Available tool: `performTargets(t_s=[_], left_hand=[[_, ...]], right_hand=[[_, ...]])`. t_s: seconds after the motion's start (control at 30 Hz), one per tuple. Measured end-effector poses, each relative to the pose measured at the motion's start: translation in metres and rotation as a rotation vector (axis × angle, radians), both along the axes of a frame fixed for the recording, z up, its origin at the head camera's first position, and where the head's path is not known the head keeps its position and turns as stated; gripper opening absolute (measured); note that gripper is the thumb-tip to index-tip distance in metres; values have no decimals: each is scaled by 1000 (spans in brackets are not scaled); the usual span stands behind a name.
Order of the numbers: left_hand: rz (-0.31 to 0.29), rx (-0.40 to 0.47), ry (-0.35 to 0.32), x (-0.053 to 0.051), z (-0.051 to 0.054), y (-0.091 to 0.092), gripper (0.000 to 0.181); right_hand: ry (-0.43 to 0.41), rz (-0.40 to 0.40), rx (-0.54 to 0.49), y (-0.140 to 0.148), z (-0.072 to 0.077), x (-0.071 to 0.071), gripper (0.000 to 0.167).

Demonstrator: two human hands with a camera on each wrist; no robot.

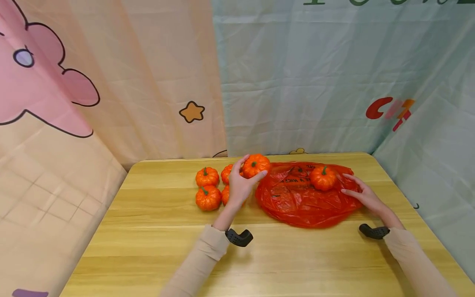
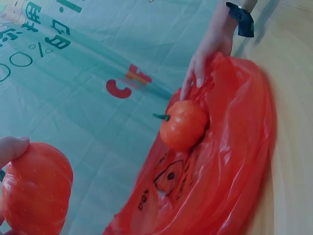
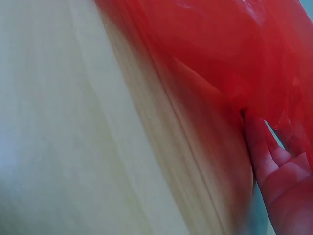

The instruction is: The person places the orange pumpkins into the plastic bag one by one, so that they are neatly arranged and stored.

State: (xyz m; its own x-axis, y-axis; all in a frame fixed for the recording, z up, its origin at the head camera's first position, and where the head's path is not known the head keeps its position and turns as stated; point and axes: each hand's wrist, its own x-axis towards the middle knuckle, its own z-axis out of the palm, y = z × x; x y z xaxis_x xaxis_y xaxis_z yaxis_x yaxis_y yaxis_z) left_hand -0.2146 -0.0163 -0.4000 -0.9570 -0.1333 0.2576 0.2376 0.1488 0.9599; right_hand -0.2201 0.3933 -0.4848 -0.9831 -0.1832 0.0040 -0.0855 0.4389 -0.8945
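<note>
My left hand [image 1: 240,185] holds a small orange pumpkin [image 1: 256,166] between thumb and fingers, raised beside the left end of a red plastic bag [image 1: 308,210]. The same pumpkin [image 2: 36,191] fills the lower left of the left wrist view. Another pumpkin [image 1: 323,178], with a green stem, rests on the bag towards its right side. At the bag's right edge, my right hand [image 1: 365,198] grips the thin plastic between thumb and fingers. Folds of red film hide part of those fingers in the right wrist view.
Several more pumpkins [image 1: 208,198] stand grouped on the wooden table [image 1: 148,247], left of the bag; my left hand partly covers some. Printed curtains [image 1: 315,82] hang behind the table's back edge and along both sides.
</note>
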Motion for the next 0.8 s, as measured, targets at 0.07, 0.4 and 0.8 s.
performTargets(t_s=[0.07,0.4,0.8], left_hand=[[-21,-4,6,2,-3,10,68],[-95,-32,-58,6,-16,52,69],[-136,-60,-144,-5,-26,92,68]], right_hand=[[-2,-1,1,0,0,0,63],[-17,-20,-9,-3,-3,4,62],[14,-11,-19,1,-4,-2,63]])
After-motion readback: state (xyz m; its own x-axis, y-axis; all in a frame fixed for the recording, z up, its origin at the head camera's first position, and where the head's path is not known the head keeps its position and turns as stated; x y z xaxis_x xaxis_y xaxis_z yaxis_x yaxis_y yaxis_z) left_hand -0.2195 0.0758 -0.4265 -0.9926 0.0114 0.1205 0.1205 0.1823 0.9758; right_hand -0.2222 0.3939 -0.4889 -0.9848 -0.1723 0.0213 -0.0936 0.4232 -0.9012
